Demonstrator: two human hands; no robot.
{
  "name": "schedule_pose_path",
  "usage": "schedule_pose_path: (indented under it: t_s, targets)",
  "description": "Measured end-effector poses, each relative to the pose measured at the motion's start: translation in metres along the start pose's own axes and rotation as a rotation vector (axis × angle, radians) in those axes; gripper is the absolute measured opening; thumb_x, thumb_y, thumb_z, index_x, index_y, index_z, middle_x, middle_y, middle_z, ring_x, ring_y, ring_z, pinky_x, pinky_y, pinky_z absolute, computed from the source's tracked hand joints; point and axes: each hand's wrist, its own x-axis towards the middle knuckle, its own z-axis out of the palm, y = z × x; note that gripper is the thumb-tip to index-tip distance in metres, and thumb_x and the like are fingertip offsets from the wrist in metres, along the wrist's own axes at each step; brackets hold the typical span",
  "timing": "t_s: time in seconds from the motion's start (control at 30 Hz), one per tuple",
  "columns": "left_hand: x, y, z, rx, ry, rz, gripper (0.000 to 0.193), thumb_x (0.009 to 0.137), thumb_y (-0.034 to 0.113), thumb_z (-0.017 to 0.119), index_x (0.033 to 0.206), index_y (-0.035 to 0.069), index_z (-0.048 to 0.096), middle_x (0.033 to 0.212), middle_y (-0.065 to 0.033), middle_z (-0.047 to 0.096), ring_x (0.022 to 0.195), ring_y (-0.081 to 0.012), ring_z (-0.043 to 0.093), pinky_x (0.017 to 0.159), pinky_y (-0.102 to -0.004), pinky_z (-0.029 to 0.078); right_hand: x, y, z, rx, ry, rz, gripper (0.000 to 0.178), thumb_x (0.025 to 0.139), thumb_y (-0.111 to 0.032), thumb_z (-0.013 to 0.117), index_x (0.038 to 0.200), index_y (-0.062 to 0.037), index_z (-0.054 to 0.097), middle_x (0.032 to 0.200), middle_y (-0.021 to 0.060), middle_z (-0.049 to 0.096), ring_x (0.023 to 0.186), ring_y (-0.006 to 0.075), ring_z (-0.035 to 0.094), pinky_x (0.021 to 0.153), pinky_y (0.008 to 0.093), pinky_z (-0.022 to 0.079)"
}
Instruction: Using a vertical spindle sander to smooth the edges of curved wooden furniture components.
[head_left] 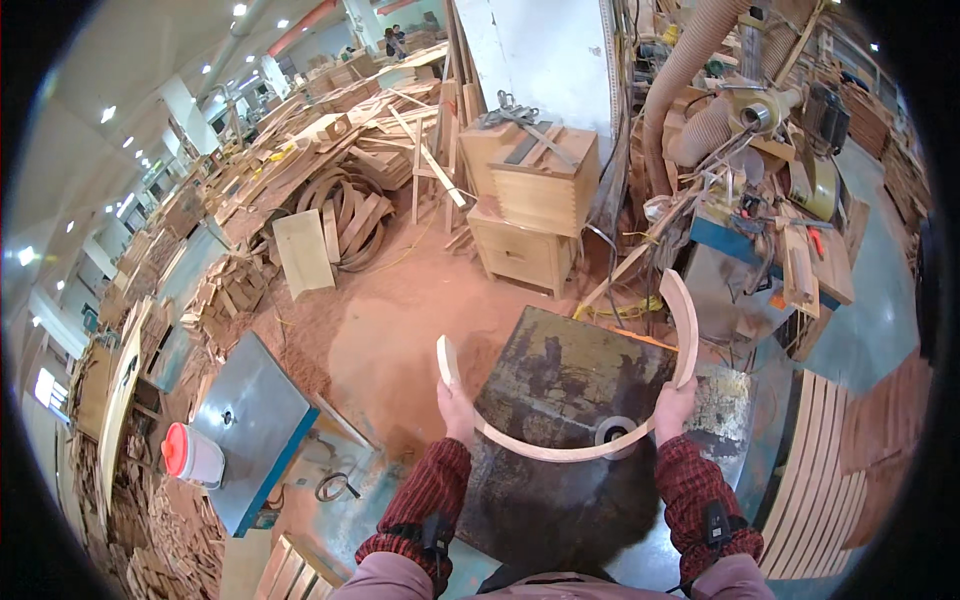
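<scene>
A pale curved strip of wood [555,454], bent like a wide U, is held in front of me with its rounded side toward my body. My left hand [458,408] is closed round its left arm, just below the short upright end. Round the longer right arm, my right hand [675,408] is closed too. Beneath the strip lies a dark, worn metal machine table [545,375] with a round metal ring [614,431] set in it. The strip passes across the ring's near side; whether it touches the table I cannot tell.
At left, a blue-edged metal table [255,405] bears a white tub with a red lid [192,455]. Wooden cabinets [525,245] stand ahead on the dusty floor. A cluttered workbench [735,250] and thick hose [680,80] are at right, near stacked slats [815,470].
</scene>
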Motion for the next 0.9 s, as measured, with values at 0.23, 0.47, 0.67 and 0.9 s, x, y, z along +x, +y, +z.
schedule_pose_path:
  t_s: [0.23,0.47,0.67,0.9]
  targets:
    - [-0.02,-0.005,-0.04,0.047,0.063,-0.038,0.041,0.112,0.023,0.05,0.142,-0.004,0.055,0.12,-0.0117,0.066,0.112,-0.0204,0.061,0.098,-0.0371,0.049,-0.008,0.016,0.02,0.076,-0.052,-0.095,0.06,0.091,-0.006,0.061,0.149,-0.0024,0.048,0.122,0.0284,0.069,0.116,0.0467,0.067,0.101,0.0486,0.051]
    - [-0.051,-0.008,-0.09,0.159,0.145,-0.041,0.044,0.111,0.023,0.053,0.146,-0.004,0.053,0.129,-0.0198,0.067,0.119,-0.029,0.064,0.102,-0.0407,0.049,-0.042,-0.013,0.013,-0.014,-0.136,-0.091,0.056,0.091,-0.006,0.06,0.146,-0.0014,0.048,0.119,0.03,0.069,0.114,0.0481,0.068,0.098,0.0506,0.053]
    - [-0.094,0.004,-0.129,0.396,0.295,0.058,0.059,0.104,0.016,0.061,0.153,-0.009,0.042,0.158,-0.0285,0.045,0.149,-0.0428,0.042,0.125,-0.0471,0.031,-0.072,-0.021,0.007,0.001,-0.197,-0.158,0.053,0.09,-0.006,0.06,0.141,-0.0009,0.05,0.116,0.0315,0.069,0.114,0.0497,0.067,0.098,0.0525,0.052]
    - [-0.197,0.092,-0.107,0.596,-0.343,0.619,0.049,0.096,0.015,0.069,0.139,-0.005,0.058,0.147,-0.0286,0.057,0.139,-0.0482,0.052,0.119,-0.0545,0.041,-0.099,-0.016,-0.008,-0.008,-0.255,-0.18,0.046,0.089,-0.007,0.06,0.134,-0.0006,0.051,0.11,0.0307,0.069,0.108,0.0515,0.067,0.093,0.0549,0.052]
